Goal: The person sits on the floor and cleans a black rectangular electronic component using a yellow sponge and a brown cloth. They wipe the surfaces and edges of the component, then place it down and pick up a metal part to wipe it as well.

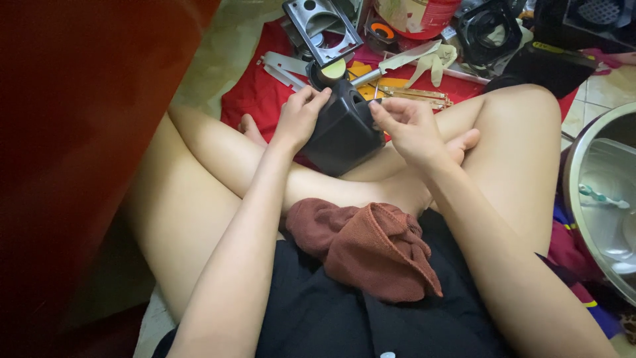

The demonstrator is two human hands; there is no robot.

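Observation:
A black, boxy plastic housing [343, 132] rests on my crossed legs. My left hand [300, 116] grips its left upper edge, fingers curled over the top. My right hand [405, 126] is at the housing's right upper corner, its fingers pinched together on something small that I cannot make out, possibly a thin tool. A brown cloth [371, 245] lies bunched in my lap, below the housing.
A red cloth [255, 93] on the floor carries metal plates [322, 30], a knife [397, 63], a pale glove [434, 61], brass strips [414, 94] and black parts [487, 30]. A steel basin [599, 192] sits at right. A dark red surface [73, 132] fills the left.

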